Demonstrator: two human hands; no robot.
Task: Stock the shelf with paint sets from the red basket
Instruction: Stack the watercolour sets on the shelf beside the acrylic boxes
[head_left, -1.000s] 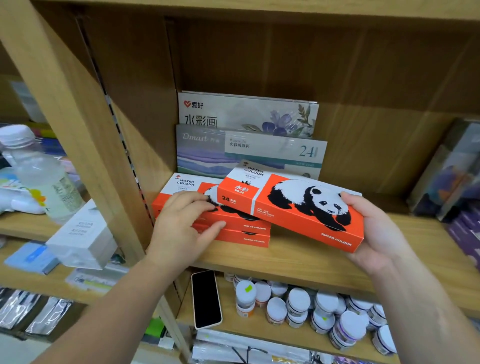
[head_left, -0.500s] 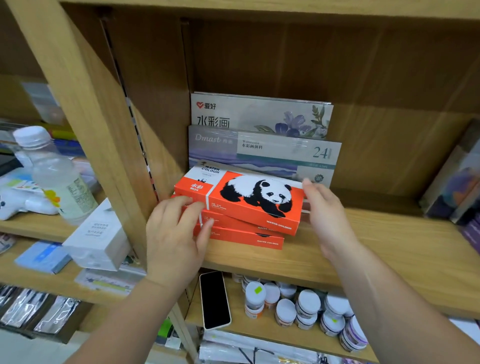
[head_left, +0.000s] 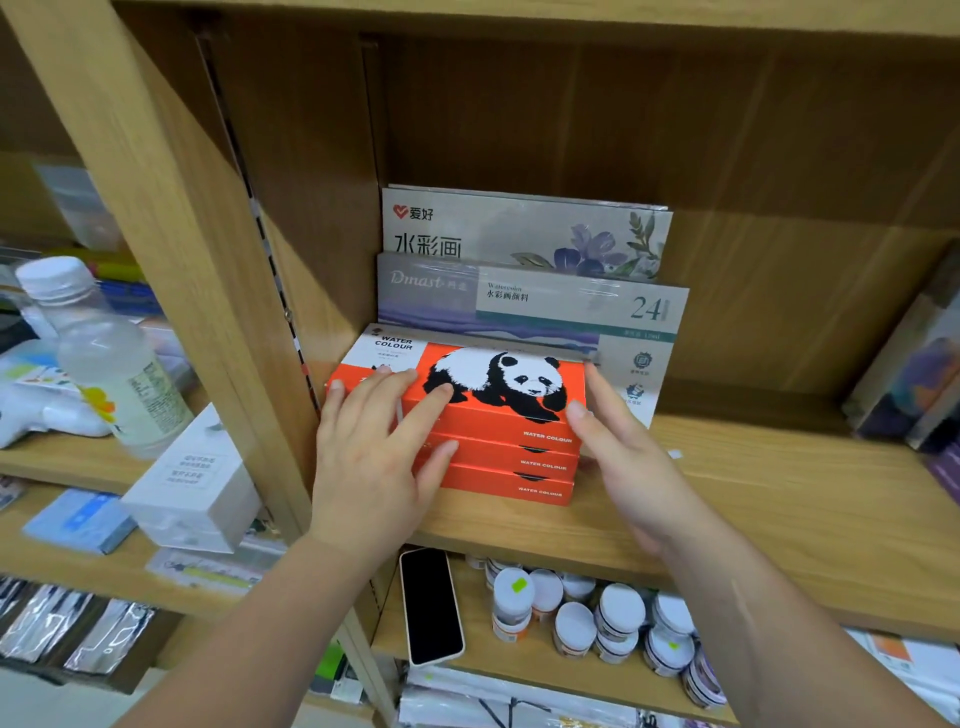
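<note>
Three orange panda watercolour sets lie stacked on the wooden shelf (head_left: 753, 499), against its left wall. The top set (head_left: 498, 379) shows a black-and-white panda. My left hand (head_left: 379, 447) lies flat with straight fingers on the stack's left end and front. My right hand (head_left: 618, 457) touches the stack's right end with straight fingers. Behind the stack two grey watercolour boxes stand upright: one marked 24 (head_left: 535, 306) and a floral one (head_left: 524, 228). The red basket is out of view.
A phone (head_left: 431, 605) and several small paint jars (head_left: 597, 618) lie on the shelf below. In the left bay stand a clear bottle (head_left: 104, 358) and a white box (head_left: 192, 483). Dark boxes (head_left: 914, 379) lean at the far right. Bare shelf board stretches right of the stack.
The top panda set went from my right hand's grip onto the stack and was pushed left and back. Both hands now lie flat against the stack's ends.
</note>
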